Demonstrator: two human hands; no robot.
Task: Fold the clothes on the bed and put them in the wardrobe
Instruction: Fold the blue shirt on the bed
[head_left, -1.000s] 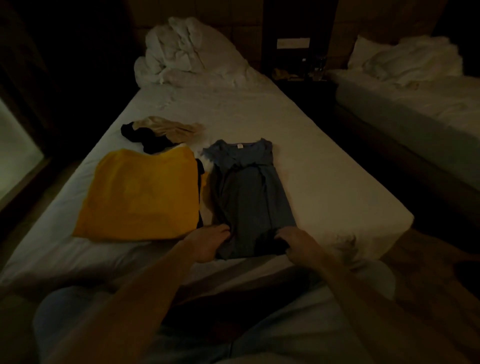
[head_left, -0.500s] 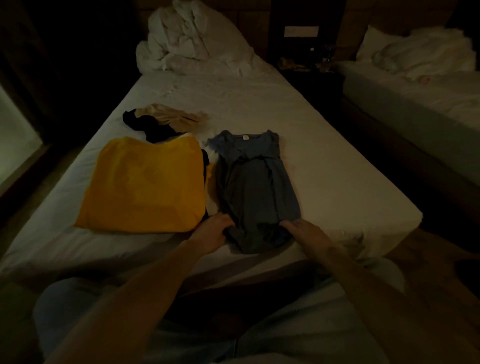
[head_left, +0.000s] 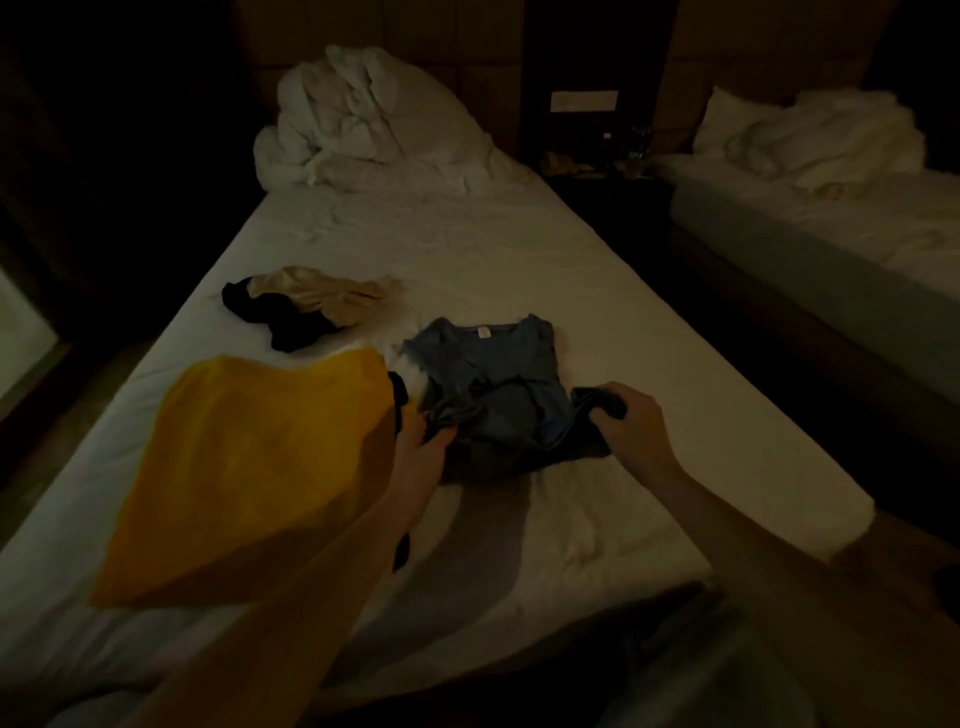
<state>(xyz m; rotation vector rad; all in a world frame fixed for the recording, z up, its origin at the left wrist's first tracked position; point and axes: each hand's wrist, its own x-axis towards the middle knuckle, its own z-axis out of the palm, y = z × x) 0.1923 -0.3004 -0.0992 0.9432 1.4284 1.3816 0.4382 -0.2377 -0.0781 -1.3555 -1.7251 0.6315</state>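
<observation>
Folding in progress: the left hand and right hand each pinch a lower corner of the blue top, lifted over its middle near the bed's foot edge. Next, I'd judge, lay the hem toward the collar and smooth. The yellow garment touches its left side; a dark-and-beige pile waits beyond.

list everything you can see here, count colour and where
blue top: 1, grey-blue, near middle of bed, hem lifted
yellow garment: 1, yellow, folded, left of blue top
black and beige clothes: small heap, behind yellow garment
duvet: 1, white, bunched at head of bed
bed: 1, white sheet
second bed: 1, white, far right
left hand: gripping hem's left corner
right hand: gripping hem's right corner
</observation>
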